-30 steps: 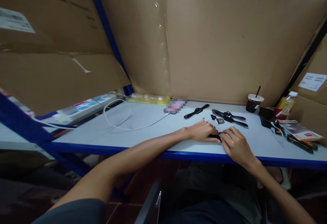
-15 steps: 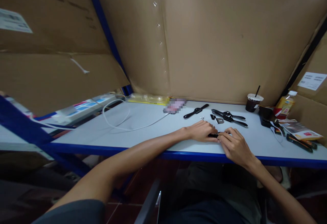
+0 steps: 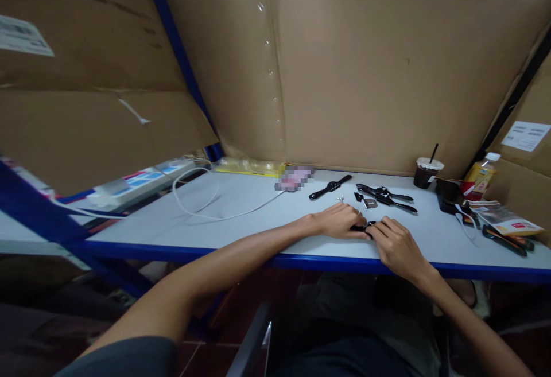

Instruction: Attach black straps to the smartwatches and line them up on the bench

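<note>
My left hand (image 3: 343, 221) is closed around one end of a black spokeshave (image 3: 358, 228) near the table's front edge. Fingers of my right hand (image 3: 394, 243) are closed on its other side, and most of the tool is hidden by both hands. Just beyond them lie a slotted metal blade (image 3: 370, 203), a small black cap piece (image 3: 359, 197) and some small screws (image 3: 340, 199). One more spokeshave (image 3: 330, 187) rests behind my left hand. Farther right, other black spokeshaves (image 3: 385, 194) lie close together, overlapping.
A phone (image 3: 295, 178) on a white cable (image 3: 224, 217) lies at the back. To the right stand a lidded cup with a straw (image 3: 427, 173) and a bottle (image 3: 481, 177), near a plastic packet (image 3: 508, 219) and dark-handled tools (image 3: 503, 241). Cardboard (image 3: 365, 67) walls the back.
My right hand's fingers have shifted slightly and drawn lower and closer together, showing a bit more of the spokeshave between the hands. My left hand has stayed in place.
</note>
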`<action>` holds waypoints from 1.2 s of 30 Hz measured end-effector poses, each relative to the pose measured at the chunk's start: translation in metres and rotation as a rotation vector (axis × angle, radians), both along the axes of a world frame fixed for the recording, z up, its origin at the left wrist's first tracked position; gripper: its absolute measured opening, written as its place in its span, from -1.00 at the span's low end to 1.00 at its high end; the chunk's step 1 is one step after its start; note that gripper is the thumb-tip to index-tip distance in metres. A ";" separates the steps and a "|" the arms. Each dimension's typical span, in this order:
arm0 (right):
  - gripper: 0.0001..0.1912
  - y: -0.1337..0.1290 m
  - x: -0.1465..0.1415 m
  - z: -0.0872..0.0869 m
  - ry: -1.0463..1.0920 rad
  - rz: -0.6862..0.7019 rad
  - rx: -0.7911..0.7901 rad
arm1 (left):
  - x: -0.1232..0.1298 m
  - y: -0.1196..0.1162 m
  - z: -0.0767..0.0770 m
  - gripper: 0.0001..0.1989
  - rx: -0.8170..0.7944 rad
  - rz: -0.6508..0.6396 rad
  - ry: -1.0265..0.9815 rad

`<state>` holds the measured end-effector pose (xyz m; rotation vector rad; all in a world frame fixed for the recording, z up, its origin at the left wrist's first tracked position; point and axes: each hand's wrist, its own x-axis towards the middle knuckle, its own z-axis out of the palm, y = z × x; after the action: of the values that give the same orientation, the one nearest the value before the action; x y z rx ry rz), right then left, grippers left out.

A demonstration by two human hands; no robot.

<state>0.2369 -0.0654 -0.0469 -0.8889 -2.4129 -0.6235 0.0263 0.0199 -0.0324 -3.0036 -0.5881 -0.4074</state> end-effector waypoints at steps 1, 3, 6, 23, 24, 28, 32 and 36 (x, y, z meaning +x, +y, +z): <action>-0.78 0.000 0.000 0.000 0.005 -0.016 0.004 | 0.000 0.000 0.000 -0.42 -0.001 0.003 0.004; -0.78 0.000 0.000 -0.001 0.011 -0.047 0.020 | 0.000 0.000 0.001 -0.42 -0.004 0.015 0.015; -0.79 -0.001 -0.001 -0.001 0.016 -0.088 0.039 | 0.000 -0.002 0.002 -0.43 -0.004 0.028 0.038; -0.85 -0.001 -0.004 -0.001 0.011 -0.214 -0.064 | -0.001 0.000 0.002 -0.44 0.006 0.027 0.011; -0.85 -0.002 -0.003 -0.002 0.013 -0.238 -0.062 | -0.002 0.001 0.002 -0.45 0.016 0.033 0.022; -0.90 -0.004 0.001 -0.008 0.082 -0.351 -0.043 | -0.007 0.005 0.004 -0.45 0.068 0.048 0.058; -0.88 -0.006 0.005 -0.014 0.127 -0.338 -0.038 | -0.015 0.011 0.008 -0.47 0.095 0.071 0.090; -0.80 -0.006 0.005 -0.017 0.156 -0.281 -0.040 | -0.017 0.010 0.012 -0.54 0.144 0.070 0.012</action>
<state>0.2415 -0.0715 -0.0638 -1.2585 -2.1870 -0.5839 0.0092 0.0303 -0.0204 -2.8381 -0.6321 -0.4089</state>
